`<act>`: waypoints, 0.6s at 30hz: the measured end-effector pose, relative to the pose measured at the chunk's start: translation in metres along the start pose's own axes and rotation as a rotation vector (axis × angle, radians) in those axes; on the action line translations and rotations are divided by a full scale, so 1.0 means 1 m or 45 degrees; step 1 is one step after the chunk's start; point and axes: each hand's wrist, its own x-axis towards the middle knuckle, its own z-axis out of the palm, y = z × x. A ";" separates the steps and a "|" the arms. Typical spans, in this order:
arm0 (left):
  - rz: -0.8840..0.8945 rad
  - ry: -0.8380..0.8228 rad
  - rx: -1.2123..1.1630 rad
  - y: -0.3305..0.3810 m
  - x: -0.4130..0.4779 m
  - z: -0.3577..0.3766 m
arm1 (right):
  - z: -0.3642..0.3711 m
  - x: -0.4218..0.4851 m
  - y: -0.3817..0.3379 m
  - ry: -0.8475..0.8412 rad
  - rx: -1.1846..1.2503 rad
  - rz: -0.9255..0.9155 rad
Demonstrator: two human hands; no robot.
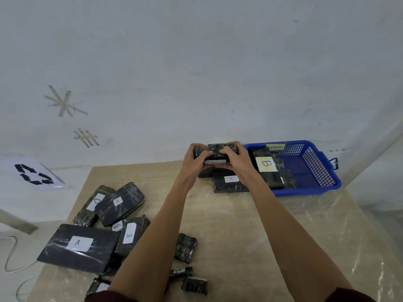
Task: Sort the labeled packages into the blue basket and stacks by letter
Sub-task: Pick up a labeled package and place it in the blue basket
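Note:
Both hands grip one black wrapped package (216, 152) at the far side of the table, my left hand (197, 159) on its left end and my right hand (234, 159) on its right end. A white label shows on its near face, partly hidden. Just below it lies another dark package (212, 172), and beside that a package labeled A (230, 183). The blue basket (314, 171) stands at the far right and holds dark packages, one with a yellow B label (266, 164). A pile of black packages labeled A, B and D (104, 223) lies at the near left.
Small unsorted dark packages (185, 247) lie near the table's front, between my forearms. The wooden table (261, 236) is covered with clear plastic. A sheet with a recycling symbol (32, 174) lies at the far left, and a white cable (13, 258) runs on the floor.

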 end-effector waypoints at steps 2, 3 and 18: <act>0.011 0.007 0.003 0.000 0.001 0.000 | -0.001 0.002 0.001 0.001 0.004 0.011; 0.009 0.006 0.000 0.001 0.002 0.001 | -0.001 0.003 0.001 -0.002 0.007 0.017; 0.000 -0.018 -0.079 0.005 0.010 0.001 | -0.002 0.010 0.000 0.046 -0.033 -0.058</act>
